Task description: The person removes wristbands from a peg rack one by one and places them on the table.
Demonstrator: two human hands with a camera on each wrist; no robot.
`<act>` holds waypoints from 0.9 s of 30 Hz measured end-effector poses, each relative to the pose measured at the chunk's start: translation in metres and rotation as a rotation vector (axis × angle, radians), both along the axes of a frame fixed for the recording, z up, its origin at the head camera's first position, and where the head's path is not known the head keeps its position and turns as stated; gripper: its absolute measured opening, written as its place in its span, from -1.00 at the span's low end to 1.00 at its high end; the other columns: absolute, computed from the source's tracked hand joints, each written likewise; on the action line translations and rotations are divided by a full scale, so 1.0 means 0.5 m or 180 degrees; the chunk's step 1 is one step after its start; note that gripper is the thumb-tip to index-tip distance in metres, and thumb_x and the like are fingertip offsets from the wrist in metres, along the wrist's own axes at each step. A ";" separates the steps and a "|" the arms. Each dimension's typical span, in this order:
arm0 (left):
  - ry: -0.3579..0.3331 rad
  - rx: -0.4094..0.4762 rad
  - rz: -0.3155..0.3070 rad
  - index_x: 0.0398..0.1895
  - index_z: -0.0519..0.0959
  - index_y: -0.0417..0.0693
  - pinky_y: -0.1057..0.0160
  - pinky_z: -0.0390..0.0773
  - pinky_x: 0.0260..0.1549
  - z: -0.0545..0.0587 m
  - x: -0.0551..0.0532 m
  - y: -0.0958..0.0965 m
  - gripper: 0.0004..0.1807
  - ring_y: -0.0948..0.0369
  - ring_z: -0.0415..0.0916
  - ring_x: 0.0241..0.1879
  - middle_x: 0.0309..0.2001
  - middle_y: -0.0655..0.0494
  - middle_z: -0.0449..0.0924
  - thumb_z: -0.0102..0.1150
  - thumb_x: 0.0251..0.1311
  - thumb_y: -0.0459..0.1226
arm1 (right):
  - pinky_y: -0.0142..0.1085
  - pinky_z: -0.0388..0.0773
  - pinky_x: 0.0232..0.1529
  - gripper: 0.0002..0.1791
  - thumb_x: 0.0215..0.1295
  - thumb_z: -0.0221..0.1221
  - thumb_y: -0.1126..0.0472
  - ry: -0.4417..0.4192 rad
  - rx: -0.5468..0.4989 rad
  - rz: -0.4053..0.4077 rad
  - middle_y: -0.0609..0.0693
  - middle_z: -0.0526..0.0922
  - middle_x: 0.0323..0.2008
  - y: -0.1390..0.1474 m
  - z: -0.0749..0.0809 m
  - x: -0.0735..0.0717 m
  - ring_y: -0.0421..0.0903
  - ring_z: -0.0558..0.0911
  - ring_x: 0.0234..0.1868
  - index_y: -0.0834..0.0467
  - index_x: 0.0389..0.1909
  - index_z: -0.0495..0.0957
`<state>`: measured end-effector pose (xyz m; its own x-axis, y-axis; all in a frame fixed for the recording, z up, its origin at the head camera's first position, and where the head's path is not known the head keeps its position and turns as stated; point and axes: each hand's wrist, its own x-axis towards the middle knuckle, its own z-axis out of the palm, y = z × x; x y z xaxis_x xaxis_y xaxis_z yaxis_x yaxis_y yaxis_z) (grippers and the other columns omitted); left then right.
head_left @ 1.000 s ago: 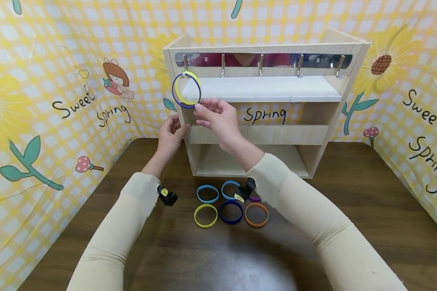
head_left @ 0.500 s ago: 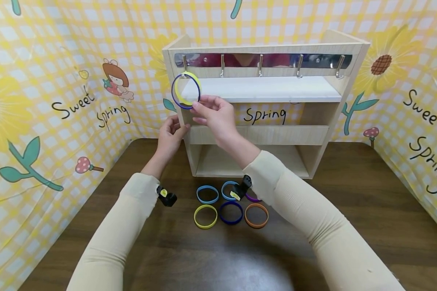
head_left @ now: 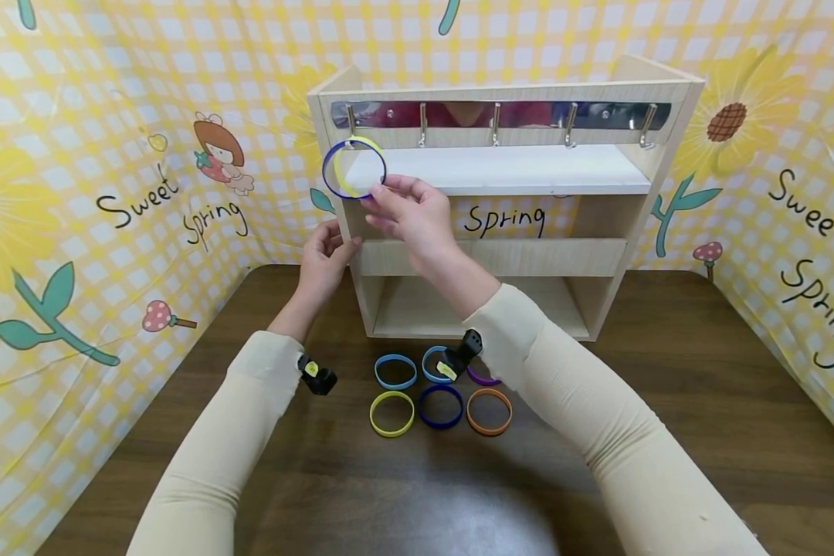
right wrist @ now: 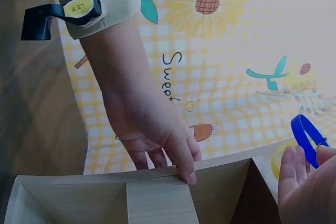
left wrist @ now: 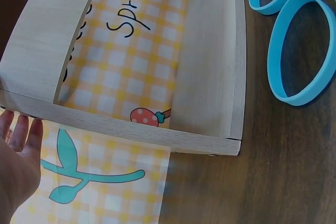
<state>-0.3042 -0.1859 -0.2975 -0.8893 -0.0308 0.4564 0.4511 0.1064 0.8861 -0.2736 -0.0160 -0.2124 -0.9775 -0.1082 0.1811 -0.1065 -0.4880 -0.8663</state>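
My right hand (head_left: 417, 220) pinches a dark blue silicone wristband (head_left: 324, 171) at its lower right, thumb against fingers. The band stands upright in front of the leftmost hook (head_left: 350, 117), its top overlapping the hook's tip in the head view. A yellow wristband (head_left: 370, 142) hangs at that hook, just behind the blue one. In the right wrist view the blue band (right wrist: 303, 132) tilts close to the hook. My left hand (head_left: 323, 261) grips the left side panel of the wooden shelf rack (head_left: 493, 259), thumb on the front edge and fingers round the outside.
Two light blue wristbands (head_left: 395, 385), a yellow band (head_left: 392, 435), another dark blue band (head_left: 441, 425), an orange band (head_left: 489, 433) and a purple band (head_left: 484, 381) lie on the wooden table (head_left: 361, 494). Several hooks line the metal strip (head_left: 459, 116). Patterned cloth (head_left: 201, 77) surrounds everything.
The right hand has shifted slightly left and up, moving the dark blue band up and left across the yellow one. The left hand has stayed on the panel.
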 end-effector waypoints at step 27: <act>-0.0010 0.0032 -0.0011 0.19 0.36 -0.43 0.27 0.51 -0.06 0.002 0.002 0.000 -0.55 0.11 0.47 0.05 -0.03 0.03 0.50 0.11 0.25 -0.43 | -0.26 0.63 -0.23 -0.64 0.27 0.22 0.38 0.0059 -0.0427 0.0092 0.18 0.65 -0.21 -0.001 0.019 0.007 -0.05 0.69 -0.29 0.42 0.05 0.46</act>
